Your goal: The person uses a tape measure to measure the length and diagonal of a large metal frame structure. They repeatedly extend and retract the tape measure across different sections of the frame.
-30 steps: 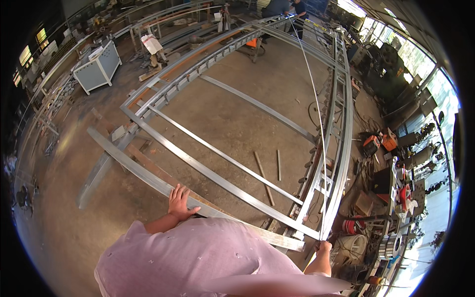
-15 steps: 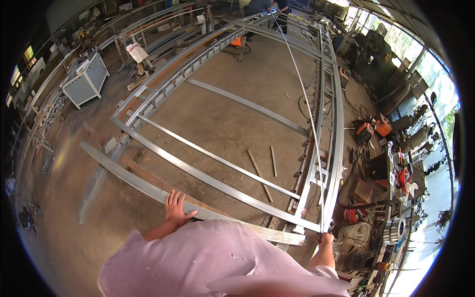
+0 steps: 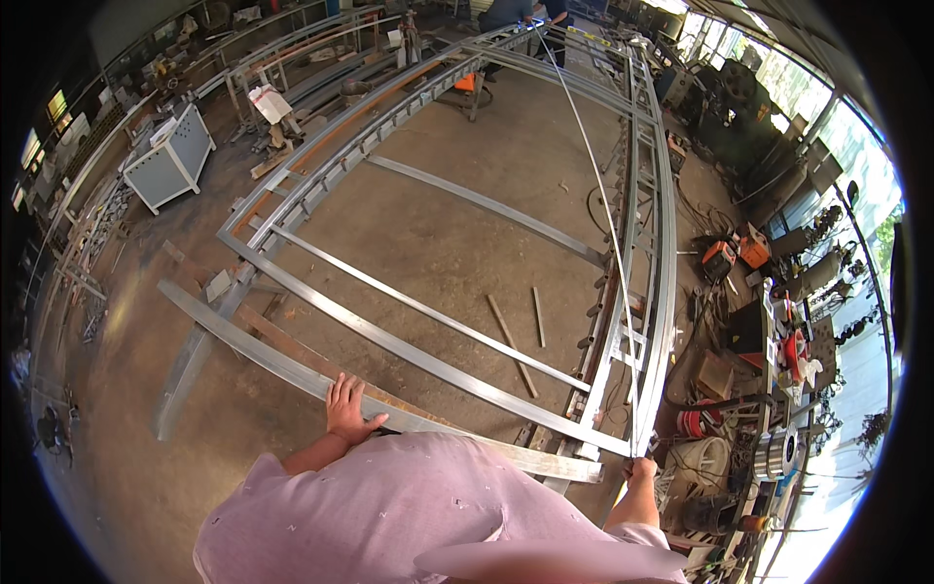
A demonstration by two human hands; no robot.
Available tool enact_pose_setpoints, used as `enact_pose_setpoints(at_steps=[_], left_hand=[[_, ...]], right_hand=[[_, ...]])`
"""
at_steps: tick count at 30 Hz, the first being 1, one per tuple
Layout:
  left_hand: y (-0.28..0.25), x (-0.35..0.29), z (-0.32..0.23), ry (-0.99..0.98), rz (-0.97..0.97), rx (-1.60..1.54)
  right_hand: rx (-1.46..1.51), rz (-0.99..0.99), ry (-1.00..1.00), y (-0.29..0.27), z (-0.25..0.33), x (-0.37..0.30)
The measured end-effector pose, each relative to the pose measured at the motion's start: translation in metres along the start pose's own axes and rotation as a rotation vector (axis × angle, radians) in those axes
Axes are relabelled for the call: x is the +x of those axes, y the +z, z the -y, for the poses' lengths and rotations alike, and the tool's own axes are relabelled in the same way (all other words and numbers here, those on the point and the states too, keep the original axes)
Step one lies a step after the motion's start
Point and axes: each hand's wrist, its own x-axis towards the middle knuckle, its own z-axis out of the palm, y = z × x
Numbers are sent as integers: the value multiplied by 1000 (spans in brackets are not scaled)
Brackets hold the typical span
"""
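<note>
My left hand (image 3: 347, 410) lies with fingers spread on a grey metal beam (image 3: 248, 343) that crosses just in front of me. At the near right corner of a large welded metal frame (image 3: 389, 333), my right hand (image 3: 640, 473) is closed on the near end of a measuring tape (image 3: 610, 216). The tape is pulled straight and runs diagonally over the frame to its far end. What part of the tape the right fingers grip is too small to make out.
Two people, one in dark clothes (image 3: 556, 12), stand at the frame's far end. A cluttered bench with a white bucket (image 3: 702, 461) and a red bucket (image 3: 697, 420) is to my right. Orange machines (image 3: 751, 246) sit farther along. A grey cabinet (image 3: 171, 162) stands left.
</note>
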Motion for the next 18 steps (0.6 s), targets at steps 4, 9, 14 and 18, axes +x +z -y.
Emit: enact_pose_setpoints(at_steps=[4, 9, 14, 18], left_hand=[[-1, 0, -1, -2, 2, 2], [-1, 0, 0, -5, 11, 7], [-2, 0, -1, -10, 15, 4], [2, 0, 1, -2, 2, 8]], right_hand=[[-19, 47, -38, -7, -1, 1], [-62, -3, -63, -3, -1, -3], [-49, 26, -54, -4, 0, -3], [5, 41, -29, -8, -2, 5]])
